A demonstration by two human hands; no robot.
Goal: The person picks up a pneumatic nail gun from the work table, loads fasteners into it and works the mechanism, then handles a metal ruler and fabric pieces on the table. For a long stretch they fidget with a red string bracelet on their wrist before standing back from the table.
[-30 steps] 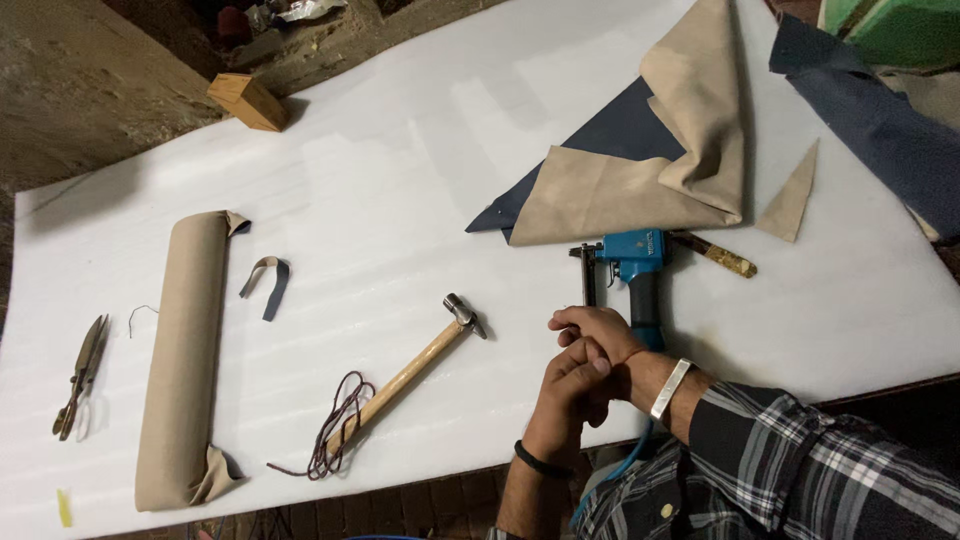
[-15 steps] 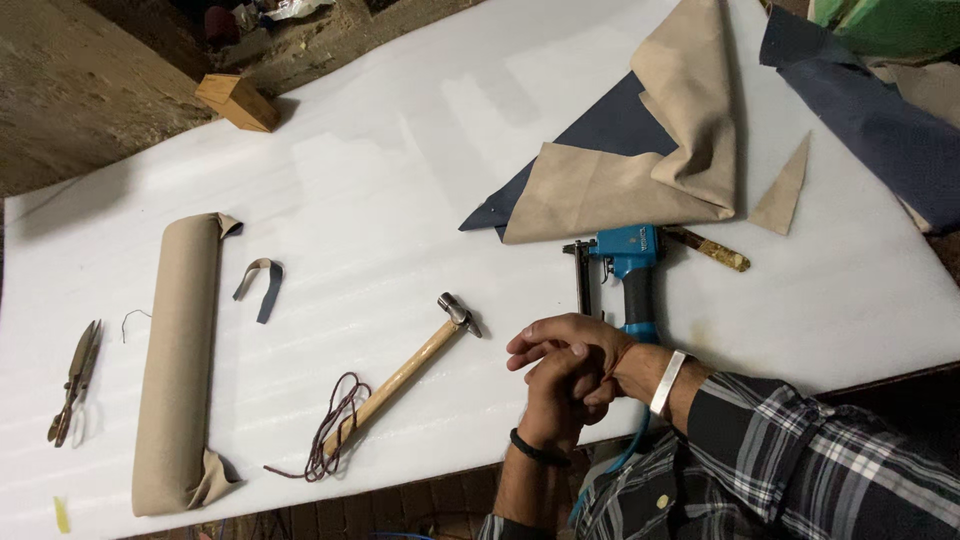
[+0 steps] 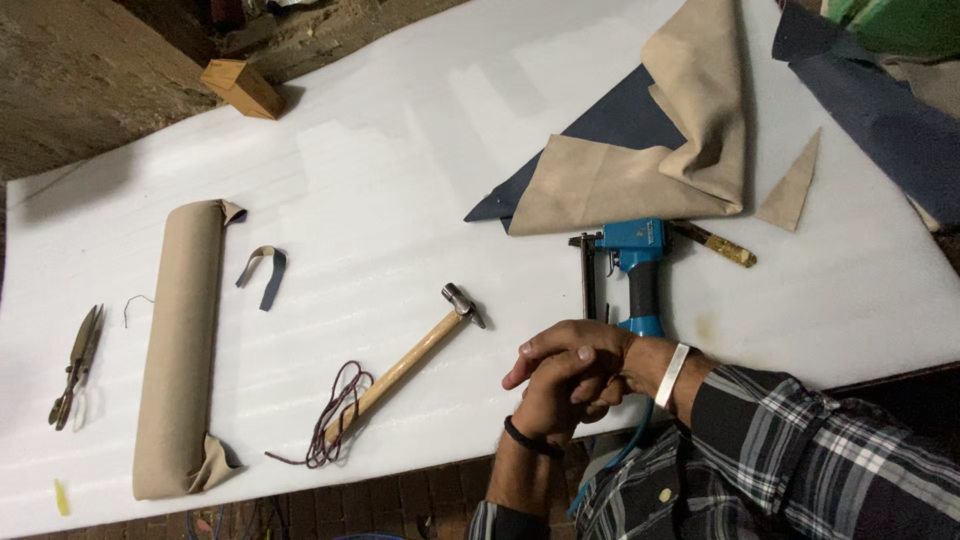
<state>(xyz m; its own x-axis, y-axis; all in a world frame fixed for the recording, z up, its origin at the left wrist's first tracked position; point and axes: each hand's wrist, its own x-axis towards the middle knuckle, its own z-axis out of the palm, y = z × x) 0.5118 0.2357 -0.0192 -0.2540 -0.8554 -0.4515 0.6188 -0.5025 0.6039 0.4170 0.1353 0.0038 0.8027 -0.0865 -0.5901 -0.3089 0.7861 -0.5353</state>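
— What have your hands got hold of right now?

— Nothing but each other. My right hand (image 3: 575, 352) lies curled over my left hand (image 3: 560, 395), fingers closed round it, at the near edge of the worktop (image 3: 400, 180). No tool is in either one.

— And the nearest things?

— The blue staple gun (image 3: 635, 270) lies just beyond my knuckles, at about one o'clock from them, its handle end reaching almost to my right wrist. The hammer (image 3: 420, 355) lies at about nine o'clock from my hands, head pointing up and away, its handle end crossing a dark loop of cord (image 3: 335, 425).

— What could go wrong from there?

— I'd judge the staple gun the worry. Its blue hose (image 3: 620, 455) drops off the edge right under my forearms, so a careless pull of my arm could snag it and drag the tool. The cord could also catch on the hammer handle when it's lifted.

— Anything farther off?

— The tan roll (image 3: 180, 350) at nine o'clock, shears (image 3: 75, 365) beyond it, and tan and navy sheets (image 3: 640, 150) at twelve.

— Different from a second ago?

— Only my hands. They were clasped then too, and have slid slightly toward me and to the left, the right now lying more over the top. The tools haven't moved.
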